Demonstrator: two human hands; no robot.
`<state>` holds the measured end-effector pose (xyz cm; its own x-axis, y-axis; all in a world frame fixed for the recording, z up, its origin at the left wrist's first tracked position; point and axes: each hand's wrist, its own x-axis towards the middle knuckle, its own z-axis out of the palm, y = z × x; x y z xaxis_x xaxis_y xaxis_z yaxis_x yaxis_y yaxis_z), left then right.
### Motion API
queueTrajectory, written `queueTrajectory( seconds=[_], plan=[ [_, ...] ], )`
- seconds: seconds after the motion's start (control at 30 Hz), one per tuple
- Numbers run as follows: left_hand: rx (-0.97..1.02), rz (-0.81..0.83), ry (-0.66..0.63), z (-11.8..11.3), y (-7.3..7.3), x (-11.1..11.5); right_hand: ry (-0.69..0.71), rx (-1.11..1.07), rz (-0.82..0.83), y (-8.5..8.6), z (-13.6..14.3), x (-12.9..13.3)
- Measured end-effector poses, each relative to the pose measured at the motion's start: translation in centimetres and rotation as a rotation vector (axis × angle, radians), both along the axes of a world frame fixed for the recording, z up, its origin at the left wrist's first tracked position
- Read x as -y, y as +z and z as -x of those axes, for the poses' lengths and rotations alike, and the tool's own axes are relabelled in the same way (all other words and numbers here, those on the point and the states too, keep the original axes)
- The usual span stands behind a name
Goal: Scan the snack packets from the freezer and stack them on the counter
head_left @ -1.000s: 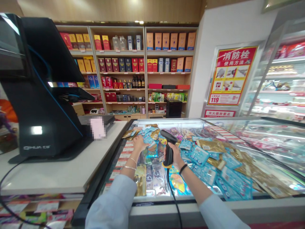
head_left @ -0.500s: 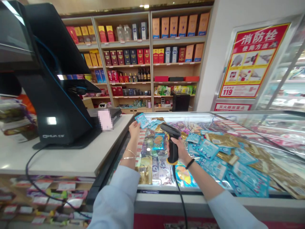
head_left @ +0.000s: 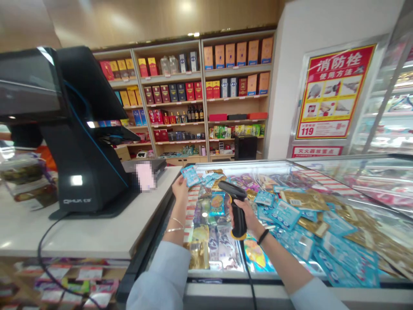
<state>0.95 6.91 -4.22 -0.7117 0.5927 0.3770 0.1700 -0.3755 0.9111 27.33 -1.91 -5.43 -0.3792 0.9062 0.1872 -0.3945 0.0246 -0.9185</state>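
Observation:
My left hand [head_left: 180, 190] holds a small blue packet [head_left: 190, 175] up above the left edge of the glass-topped freezer [head_left: 226, 269]. My right hand [head_left: 248, 213] grips a black handheld barcode scanner [head_left: 236, 206] with a yellow base; its head points left toward the packet. The scanner's cable hangs down past the freezer's front edge. Many blue and gold packets [head_left: 301, 217] lie spread over the freezer lid to the right of my hands.
A black checkout terminal [head_left: 69, 142] stands on the white counter [head_left: 77, 234] to the left, its cable trailing off the edge. Shelves of boxed goods [head_left: 206, 92] fill the back wall. A red poster [head_left: 334, 92] hangs right; a chilled display stands far right.
My left hand picked a blue packet off the freezer lid and raised it toward the counter edge. The scanner in my right hand stayed up, its head turned toward the packet.

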Motion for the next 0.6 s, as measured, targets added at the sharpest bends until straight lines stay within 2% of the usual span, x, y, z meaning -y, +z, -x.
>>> queueTrajectory(
  seconds=[0.07,0.2,0.37,0.6],
  plan=[
    [-0.06,0.056,0.043,0.2,0.1,0.2,0.007,-0.006,-0.007,-0.1,0.0,-0.1],
    [-0.177,0.059,0.049,0.0,0.3,0.9,0.028,0.01,-0.032,0.0,-0.2,0.0],
    [-0.198,0.052,0.058,-0.4,0.5,1.0,0.068,0.048,-0.077,0.3,-0.1,0.5],
    [-0.229,0.016,0.044,-0.5,0.0,0.5,0.077,0.043,-0.073,0.2,0.1,0.9]
  ],
)
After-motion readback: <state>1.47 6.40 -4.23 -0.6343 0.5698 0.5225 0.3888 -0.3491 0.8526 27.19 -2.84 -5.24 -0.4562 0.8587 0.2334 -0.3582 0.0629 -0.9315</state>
